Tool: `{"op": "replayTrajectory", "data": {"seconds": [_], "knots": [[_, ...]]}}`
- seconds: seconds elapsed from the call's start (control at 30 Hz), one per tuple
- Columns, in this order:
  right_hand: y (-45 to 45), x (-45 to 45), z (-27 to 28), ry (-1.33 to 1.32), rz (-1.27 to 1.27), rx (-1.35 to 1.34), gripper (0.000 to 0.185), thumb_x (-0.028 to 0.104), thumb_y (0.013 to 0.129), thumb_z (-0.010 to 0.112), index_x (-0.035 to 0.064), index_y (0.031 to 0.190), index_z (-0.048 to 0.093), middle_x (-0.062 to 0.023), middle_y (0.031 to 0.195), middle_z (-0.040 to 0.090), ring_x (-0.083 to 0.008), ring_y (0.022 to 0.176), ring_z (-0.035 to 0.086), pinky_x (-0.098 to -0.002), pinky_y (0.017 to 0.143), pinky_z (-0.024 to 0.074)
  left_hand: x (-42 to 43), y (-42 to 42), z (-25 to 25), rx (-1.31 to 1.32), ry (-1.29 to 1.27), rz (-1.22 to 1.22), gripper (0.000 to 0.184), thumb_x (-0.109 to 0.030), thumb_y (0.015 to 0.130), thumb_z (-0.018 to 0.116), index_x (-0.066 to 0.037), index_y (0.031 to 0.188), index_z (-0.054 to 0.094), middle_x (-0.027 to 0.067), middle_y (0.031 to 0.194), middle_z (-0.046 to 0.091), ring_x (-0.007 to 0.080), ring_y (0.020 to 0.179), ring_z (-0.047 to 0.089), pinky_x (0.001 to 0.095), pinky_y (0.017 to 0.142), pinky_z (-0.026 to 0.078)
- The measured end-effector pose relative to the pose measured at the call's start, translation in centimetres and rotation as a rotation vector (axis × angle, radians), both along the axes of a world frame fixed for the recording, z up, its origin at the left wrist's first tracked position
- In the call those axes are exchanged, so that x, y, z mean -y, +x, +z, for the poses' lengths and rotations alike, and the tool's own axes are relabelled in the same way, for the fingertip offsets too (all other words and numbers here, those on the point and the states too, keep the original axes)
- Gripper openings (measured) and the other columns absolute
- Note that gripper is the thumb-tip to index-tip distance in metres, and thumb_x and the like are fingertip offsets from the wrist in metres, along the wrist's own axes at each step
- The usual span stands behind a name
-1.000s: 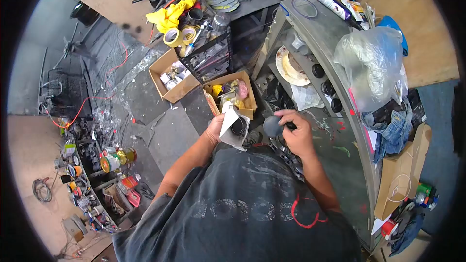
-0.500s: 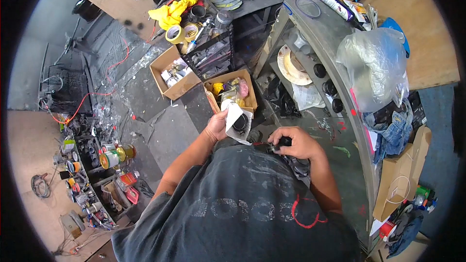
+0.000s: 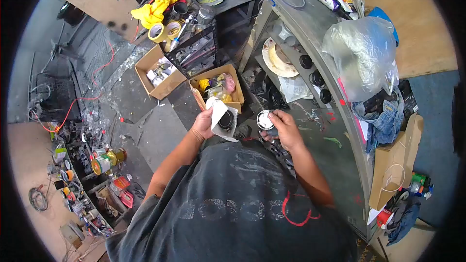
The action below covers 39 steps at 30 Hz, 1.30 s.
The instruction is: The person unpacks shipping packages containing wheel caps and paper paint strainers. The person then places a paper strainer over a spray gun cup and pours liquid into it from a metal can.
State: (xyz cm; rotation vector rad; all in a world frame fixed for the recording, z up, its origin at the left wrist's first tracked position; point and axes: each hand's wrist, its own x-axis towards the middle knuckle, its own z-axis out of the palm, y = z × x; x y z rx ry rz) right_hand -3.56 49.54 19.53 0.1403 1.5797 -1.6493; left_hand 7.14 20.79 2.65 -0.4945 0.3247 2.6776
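The right hand (image 3: 287, 130) pinches a white-faced round part (image 3: 264, 120) near the left hand (image 3: 202, 124), which holds white wrapping (image 3: 216, 119) with a black round part (image 3: 226, 120) in it. Beyond stands an open cardboard box (image 3: 197, 97); rightward, a stained plate (image 3: 270, 53) lies inside a grey stand (image 3: 310, 12), toward its upper left corner.

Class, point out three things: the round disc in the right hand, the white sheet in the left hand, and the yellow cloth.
Round disc (image 3: 264, 120): head view, on its pale face.
White sheet (image 3: 218, 117): head view, on its flap.
Yellow cloth (image 3: 155, 13): head view, near its middle.
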Motion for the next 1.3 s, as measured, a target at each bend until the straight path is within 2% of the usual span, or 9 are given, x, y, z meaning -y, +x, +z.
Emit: {"op": "replayTrajectory", "data": {"seconds": [0.03,0.1,0.3,0.63,0.87,1.03,1.23,1.3], "knots": [[0.0,-0.1,-0.4,0.002,0.003,0.001,0.024,0.028,0.104,0.058,0.0042,0.103,0.061,-0.0072,0.085,0.069,-0.0168,0.067,0.07,-0.0285,0.053,0.0564,-0.2,0.0,0.2,0.001,0.002,0.003,0.051,-0.044,0.098,0.059,-0.008,0.135,0.06,0.0107,0.13,0.068,0.0295,0.118,0.065,0.0487,0.107,0.047],[0.0,-0.2,-0.8,0.042,0.044,-0.155,0.024,0.027,0.104,0.058,0.0034,0.102,0.062,-0.0066,0.085,0.069,-0.0153,0.068,0.07,-0.0271,0.053,0.056,-0.6,-0.2,0.6,0.143,-0.04,0.076,0.046,-0.036,0.094,0.058,-0.002,0.125,0.064,0.0174,0.12,0.07,0.03,0.105,0.071,0.0498,0.095,0.056],[0.0,0.1,-0.4,0.087,0.055,-0.24,0.025,0.027,0.105,0.058,0.0032,0.099,0.063,-0.0064,0.087,0.07,-0.0134,0.069,0.07,-0.0259,0.054,0.0554,-0.8,-0.3,1.2,0.18,-0.061,0.105,0.043,-0.031,0.093,0.059,-0.001,0.122,0.066,0.0168,0.114,0.073,0.0291,0.099,0.073,0.0478,0.092,0.058],[-0.2,0.5,0.1,0.107,0.046,-0.268,0.026,0.027,0.106,0.056,0.0029,0.098,0.062,-0.0064,0.087,0.07,-0.0142,0.067,0.07,-0.0268,0.054,0.0554,-0.6,0.0,0.6,0.158,-0.036,0.12,0.039,-0.028,0.092,0.06,-0.001,0.12,0.067,0.0165,0.113,0.073,0.0291,0.099,0.073,0.0475,0.093,0.058],[-0.2,0.7,0.1,0.076,0.04,-0.244,0.027,0.028,0.107,0.054,0.004,0.097,0.062,-0.0056,0.087,0.069,-0.0138,0.068,0.069,-0.0267,0.053,0.0543,-0.4,0.1,-0.8,0.183,-0.107,0.136,0.039,-0.031,0.093,0.061,-0.003,0.119,0.068,0.015,0.113,0.073,0.0285,0.1,0.073,0.0498,0.095,0.056],[-0.2,0.6,0.0,0.066,0.058,-0.267,0.027,0.028,0.107,0.054,0.0043,0.097,0.062,-0.0051,0.087,0.069,-0.0135,0.068,0.069,-0.0266,0.054,0.0541,-0.7,0.1,0.1,0.179,-0.123,0.14,0.038,-0.032,0.094,0.061,-0.004,0.119,0.068,0.0142,0.113,0.073,0.0282,0.1,0.072,0.05,0.096,0.056],[-0.3,0.3,-0.2,0.052,0.035,-0.244,0.027,0.028,0.107,0.054,0.0037,0.098,0.062,-0.0061,0.087,0.069,-0.0161,0.069,0.071,-0.0272,0.054,0.0561,-0.9,0.1,0.8,0.178,-0.109,0.127,0.037,-0.033,0.095,0.061,-0.005,0.118,0.068,0.014,0.113,0.073,0.0283,0.101,0.072,0.0504,0.096,0.055],[-0.3,0.1,-0.3,0.004,-0.001,-0.164,0.027,0.028,0.107,0.053,0.0033,0.1,0.061,-0.0072,0.089,0.069,-0.0186,0.07,0.073,-0.0287,0.054,0.0586,-0.8,0.2,0.6,0.188,-0.101,0.132,0.037,-0.032,0.094,0.062,-0.004,0.118,0.068,0.0142,0.113,0.073,0.0283,0.1,0.073,0.0496,0.096,0.056]]}}
